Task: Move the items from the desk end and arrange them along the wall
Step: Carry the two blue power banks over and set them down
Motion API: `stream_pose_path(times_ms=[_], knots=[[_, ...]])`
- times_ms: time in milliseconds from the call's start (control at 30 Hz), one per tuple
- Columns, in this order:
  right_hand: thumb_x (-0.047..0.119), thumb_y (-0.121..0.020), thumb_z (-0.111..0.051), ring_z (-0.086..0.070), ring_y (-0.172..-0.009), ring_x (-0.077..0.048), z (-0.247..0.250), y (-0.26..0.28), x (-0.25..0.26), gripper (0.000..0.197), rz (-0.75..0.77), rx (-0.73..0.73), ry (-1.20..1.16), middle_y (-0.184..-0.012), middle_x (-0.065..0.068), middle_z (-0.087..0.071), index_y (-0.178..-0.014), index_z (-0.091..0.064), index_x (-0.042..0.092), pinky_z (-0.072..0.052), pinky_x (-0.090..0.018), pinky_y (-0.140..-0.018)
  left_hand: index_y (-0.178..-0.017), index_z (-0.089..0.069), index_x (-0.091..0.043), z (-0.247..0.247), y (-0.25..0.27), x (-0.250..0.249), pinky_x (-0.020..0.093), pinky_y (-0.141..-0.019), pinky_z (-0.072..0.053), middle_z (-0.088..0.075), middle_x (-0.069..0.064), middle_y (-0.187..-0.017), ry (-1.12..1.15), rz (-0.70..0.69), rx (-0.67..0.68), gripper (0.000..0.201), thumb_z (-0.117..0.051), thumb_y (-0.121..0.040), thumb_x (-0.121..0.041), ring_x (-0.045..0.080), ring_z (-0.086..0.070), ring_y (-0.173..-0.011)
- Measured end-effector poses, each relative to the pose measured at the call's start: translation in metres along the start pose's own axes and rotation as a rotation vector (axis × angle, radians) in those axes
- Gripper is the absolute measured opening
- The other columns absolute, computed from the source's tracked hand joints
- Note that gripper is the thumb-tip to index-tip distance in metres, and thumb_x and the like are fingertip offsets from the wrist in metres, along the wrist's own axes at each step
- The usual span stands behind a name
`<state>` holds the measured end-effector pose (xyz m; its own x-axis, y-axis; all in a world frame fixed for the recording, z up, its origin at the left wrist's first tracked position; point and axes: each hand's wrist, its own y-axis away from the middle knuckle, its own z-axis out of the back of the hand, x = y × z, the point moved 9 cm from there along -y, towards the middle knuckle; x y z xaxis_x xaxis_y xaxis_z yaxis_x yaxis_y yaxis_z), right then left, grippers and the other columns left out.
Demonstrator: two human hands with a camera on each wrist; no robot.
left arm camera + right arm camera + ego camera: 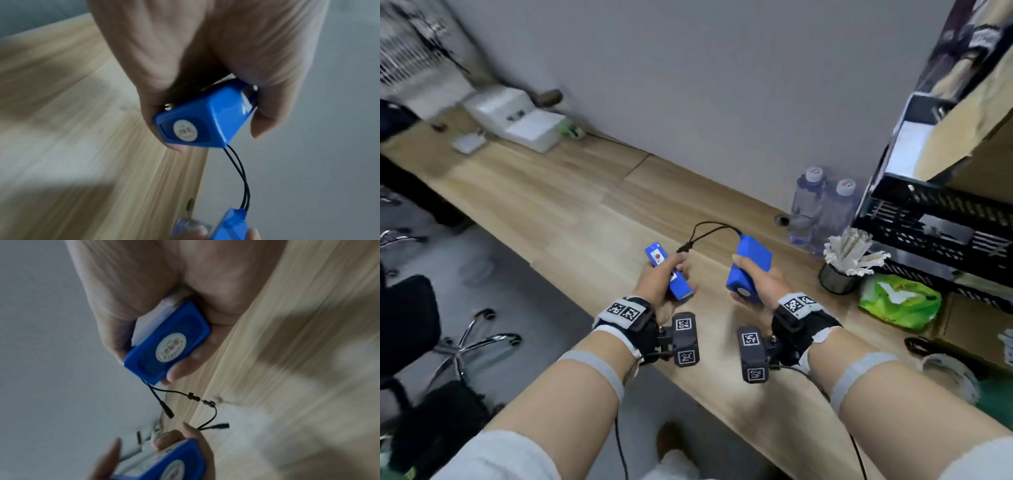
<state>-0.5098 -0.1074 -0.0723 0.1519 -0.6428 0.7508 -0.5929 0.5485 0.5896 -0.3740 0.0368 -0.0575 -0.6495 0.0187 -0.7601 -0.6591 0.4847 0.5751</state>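
Above the wooden desk [571, 205], near its front edge, both hands hold blue battery packs. My left hand [655, 279] grips a slim blue pack [667, 274] with a red-dot label, its end sticker showing in the left wrist view [195, 123]. My right hand [762, 286] grips a thicker blue pack [751, 263], whose round-labelled end shows in the right wrist view [166, 344]. A black cable [709, 229] loops from the thick pack towards the left hand. Its plug ends [197, 398] dangle between the hands.
Two water bottles [822, 202] stand by the grey wall. Next to them are a black cup of paper strips [840, 270], a green packet [899, 301] and a black crate [935, 212]. White devices [517, 116] sit far left. An office chair [431, 335] stands on the floor.
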Motion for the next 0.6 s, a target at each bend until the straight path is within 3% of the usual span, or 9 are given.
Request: stream_pose_path(times_ms=[100,200,267,333,400,500,600], knots=[[0.027,-0.08,-0.079,-0.071,-0.076,-0.038,-0.053,0.011,0.017,0.04,0.077,0.068,-0.038,-0.092,-0.014,-0.065,-0.111,-0.056,0.014,-0.058,-0.037,-0.057,-0.085,-0.047,-0.016,0.042,0.003,-0.034,0.037,-0.064,-0.056,-0.05,0.003,-0.068,0.093,-0.051,-0.091,0.021,-0.065,-0.074,-0.011,0.017,-0.056,-0.068],[0.019,-0.087,-0.072,-0.07,-0.087,-0.048,-0.112,0.019,0.028,0.042,0.139,0.133,-0.017,-0.104,-0.023,-0.065,-0.122,-0.05,0.012,-0.059,-0.043,-0.06,-0.099,-0.045,-0.016,0.086,0.003,-0.071,0.039,-0.07,-0.056,-0.052,0.007,-0.077,0.164,-0.102,-0.141,0.029,-0.06,-0.075,-0.006,0.016,-0.057,-0.068],[0.016,-0.087,-0.069,-0.072,-0.086,-0.042,-0.151,0.02,0.03,0.038,0.174,0.137,0.003,-0.111,-0.024,-0.066,-0.121,-0.052,0.011,-0.059,-0.048,-0.066,-0.096,-0.046,-0.016,0.116,0.001,-0.096,0.037,-0.069,-0.054,-0.051,0.008,-0.078,0.206,-0.113,-0.115,0.031,-0.06,-0.07,-0.007,0.017,-0.056,-0.065],[0.014,-0.087,-0.069,-0.07,-0.083,-0.033,-0.194,0.019,0.027,0.036,0.199,0.126,0.007,-0.11,-0.017,-0.065,-0.119,-0.054,0.013,-0.059,-0.053,-0.073,-0.089,-0.048,-0.016,0.153,-0.002,-0.124,0.037,-0.068,-0.054,-0.053,0.008,-0.078,0.242,-0.126,-0.104,0.028,-0.061,-0.066,-0.008,0.017,-0.059,-0.064],[0.015,-0.085,-0.069,-0.07,-0.081,-0.032,-0.241,0.017,0.019,0.038,0.188,0.113,0.016,-0.107,-0.013,-0.063,-0.12,-0.053,0.016,-0.059,-0.053,-0.079,-0.088,-0.051,-0.016,0.194,-0.004,-0.154,0.035,-0.067,-0.053,-0.058,0.006,-0.077,0.264,-0.158,-0.086,0.023,-0.062,-0.07,-0.007,0.017,-0.062,-0.069],[0.017,-0.084,-0.068,-0.07,-0.074,-0.032,-0.312,0.013,0.001,0.045,0.174,0.106,0.027,-0.103,-0.014,-0.061,-0.125,-0.05,0.016,-0.06,-0.048,-0.075,-0.091,-0.054,-0.02,0.254,-0.003,-0.2,0.033,-0.064,-0.047,-0.057,0.001,-0.072,0.313,-0.23,-0.02,0.022,-0.06,-0.077,-0.004,0.017,-0.058,-0.068],[0.019,-0.085,-0.067,-0.066,-0.069,-0.03,-0.377,0.008,-0.023,0.038,0.158,0.112,0.07,-0.095,-0.014,-0.06,-0.119,-0.053,0.013,-0.056,-0.039,-0.067,-0.098,-0.06,-0.024,0.319,-0.003,-0.231,0.038,-0.073,-0.046,-0.062,0.001,-0.076,0.34,-0.261,-0.052,0.025,-0.06,-0.082,-0.005,0.018,-0.06,-0.071]])
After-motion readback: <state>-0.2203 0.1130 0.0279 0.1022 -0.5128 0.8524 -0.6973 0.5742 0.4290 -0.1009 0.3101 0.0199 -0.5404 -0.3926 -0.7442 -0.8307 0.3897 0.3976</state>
